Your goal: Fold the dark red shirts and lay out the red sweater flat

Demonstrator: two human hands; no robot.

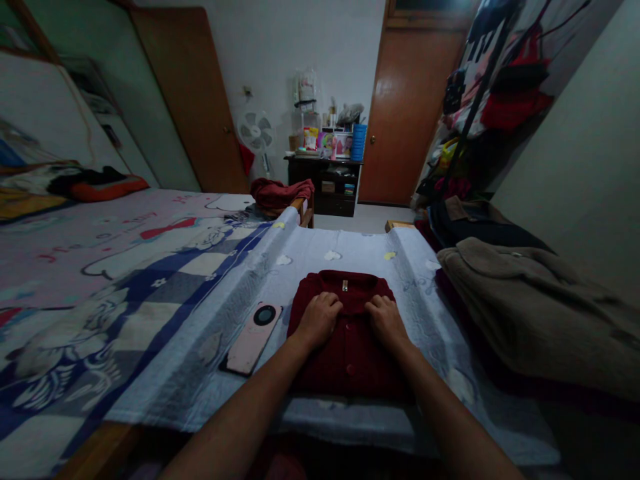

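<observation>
A dark red buttoned cardigan (350, 353) lies folded into a neat rectangle, collar at the far side, with a small light label inside the neck. My left hand (323, 319) rests on its upper left front, fingers curled in at the collar edge. Opposite it, my right hand (385, 319) grips the collar's right side the same way. Both sets of fingertips are partly hidden in the dark cloth. Left of the garment lies a pink phone (253, 340) with a round black camera ring, back side up.
A pale blue patterned cloth (330, 243) covers the surface beneath the cardigan. To the right sits a pile of folded clothes with a brown coat (530, 313) on it. A bed (125, 260) with patterned bedding stands left; a fan (256, 133) and dark cabinet (325, 183) are behind.
</observation>
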